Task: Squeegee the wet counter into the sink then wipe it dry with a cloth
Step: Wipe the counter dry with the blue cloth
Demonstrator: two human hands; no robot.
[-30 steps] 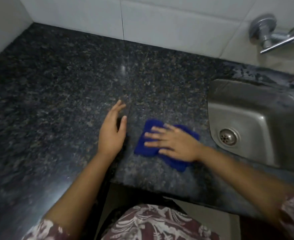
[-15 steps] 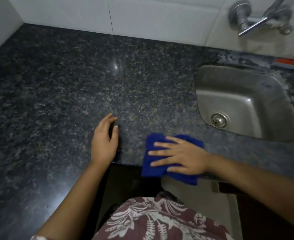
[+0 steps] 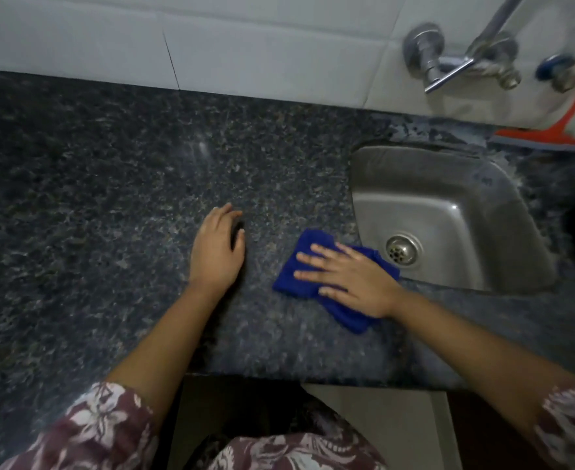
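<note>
The right hand [image 3: 350,279] lies flat and spread on a folded blue cloth [image 3: 313,262], fingers [image 3: 308,275] stretched toward nine o'clock, palm pressing the fabric onto the dark speckled counter [image 3: 109,205]. It does not clutch the cloth; it simply bears down on it, open. The cloth sits just beside the near left corner of the steel sink [image 3: 448,184], its right edge close to the sink's rim, one corner poking out from under the wrist toward five o'clock.

The left hand [image 3: 216,252] rests on the bare counter at nine o'clock from the cloth, apart from it, fingers loosely curled and pointing toward twelve o'clock, holding nothing.

In the sink, the round drain [image 3: 403,250] lies at three o'clock from the cloth. Behind the sink, at about one o'clock, an orange squeegee [image 3: 543,137] stands with its blade on the counter's back strip and its handle leaning up against the white tiled wall [image 3: 245,45]. A metal tap [image 3: 448,67] juts from that wall above the basin. Water blotches show on the stone just behind the sink. Patterned maroon sleeves [image 3: 102,425] cover both upper arms.
</note>
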